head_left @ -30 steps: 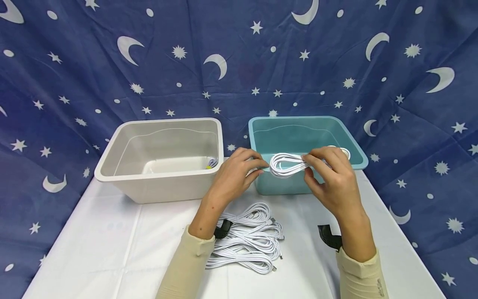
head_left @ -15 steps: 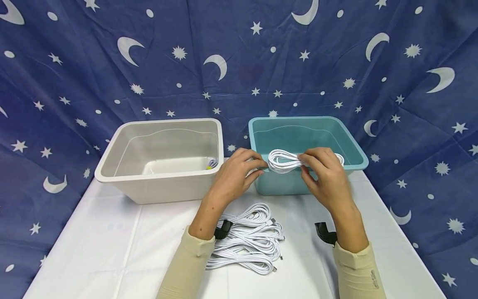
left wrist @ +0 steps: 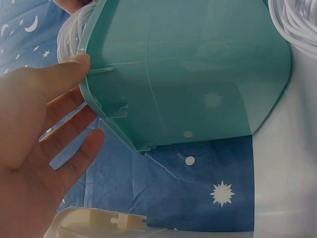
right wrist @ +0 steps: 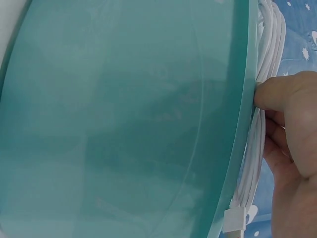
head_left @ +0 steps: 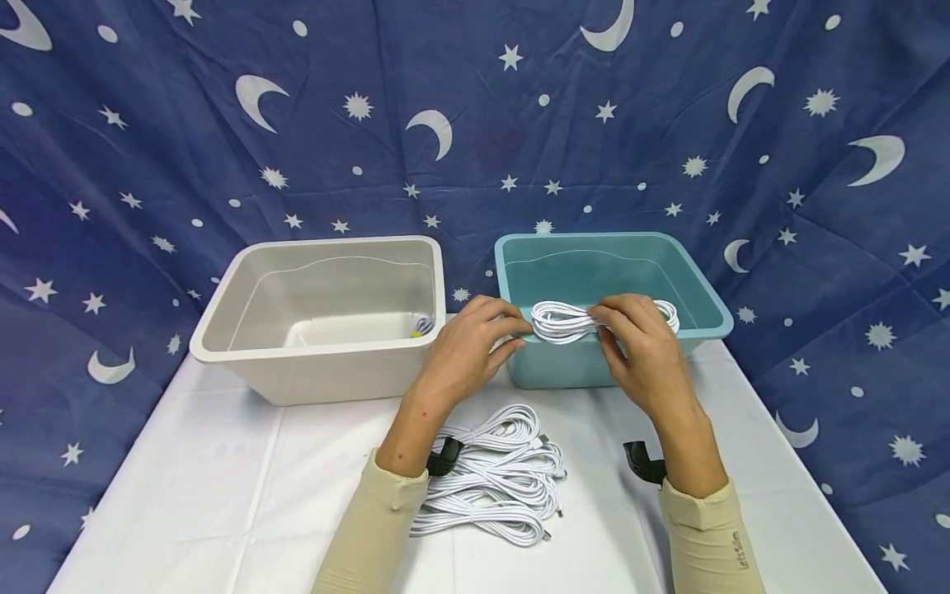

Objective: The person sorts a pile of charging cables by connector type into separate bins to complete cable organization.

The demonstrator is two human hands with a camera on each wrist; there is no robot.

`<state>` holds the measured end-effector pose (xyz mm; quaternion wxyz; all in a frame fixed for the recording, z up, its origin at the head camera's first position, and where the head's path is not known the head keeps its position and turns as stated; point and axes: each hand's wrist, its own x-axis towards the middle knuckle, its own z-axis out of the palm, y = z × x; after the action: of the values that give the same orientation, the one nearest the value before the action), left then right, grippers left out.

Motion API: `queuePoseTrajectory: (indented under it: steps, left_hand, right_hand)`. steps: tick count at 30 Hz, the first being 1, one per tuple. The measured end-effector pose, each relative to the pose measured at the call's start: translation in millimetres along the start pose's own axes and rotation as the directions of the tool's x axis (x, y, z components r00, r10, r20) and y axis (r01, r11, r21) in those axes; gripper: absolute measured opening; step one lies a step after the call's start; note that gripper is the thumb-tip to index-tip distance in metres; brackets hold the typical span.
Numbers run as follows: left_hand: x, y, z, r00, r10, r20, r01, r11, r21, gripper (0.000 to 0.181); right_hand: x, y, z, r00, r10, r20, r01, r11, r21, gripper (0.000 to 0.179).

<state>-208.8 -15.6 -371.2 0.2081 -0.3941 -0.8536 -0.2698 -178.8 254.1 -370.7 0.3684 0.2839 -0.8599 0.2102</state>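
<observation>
A coiled white cable [head_left: 560,322] is held over the front rim of the teal bin [head_left: 571,367]. My right hand [head_left: 646,355] pinches the coil around its middle, thumb on the near side. In the right wrist view a white plug [right wrist: 234,219] shows at one end of the coil, just outside the rim. My left hand [head_left: 475,346] holds the bin's rim at its front left corner. The left wrist view shows its thumb [left wrist: 74,69] against the rim, the other fingers partly behind it. Below the hands, several more coiled white cables [head_left: 497,478] lie piled on the table.
A beige bin [head_left: 319,371] stands left of the teal one, holding a small cable [head_left: 423,324] with a yellow part in its right corner. A white cloth covers the table [head_left: 208,495]. A blue curtain [head_left: 475,148] with moons and stars hangs behind.
My right hand has moved left with the coiled cable, which now lies more level over the bin's front rim. The left hand has stayed at the bin's corner.
</observation>
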Motion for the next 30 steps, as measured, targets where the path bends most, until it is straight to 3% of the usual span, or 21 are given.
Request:
queuePoseTrajectory:
  steps: [8,16,30]
  left_hand:
    - [-0.8,-0.2,0.4,1.0,0.0,-0.005,0.0,1.0,-0.003,0.019]
    - [-0.6,0.4,1.5,1.0,-0.002,-0.002,0.002,1.0,-0.007,0.018]
    - [-1.1,1.1,0.6,1.0,0.005,-0.002,-0.005,1.0,0.009,0.019]
  right_hand:
    - [0.3,-2.1,-3.2,1.0,0.004,-0.025,-0.004,1.0,0.012,0.026]
    - [2.1,-10.0,-5.4,1.0,-0.027,0.006,0.026,0.999,0.037,0.018]
    - [6.1,-35.4,2.9,0.989,-0.141,0.037,0.139,0.988,0.061,0.015]
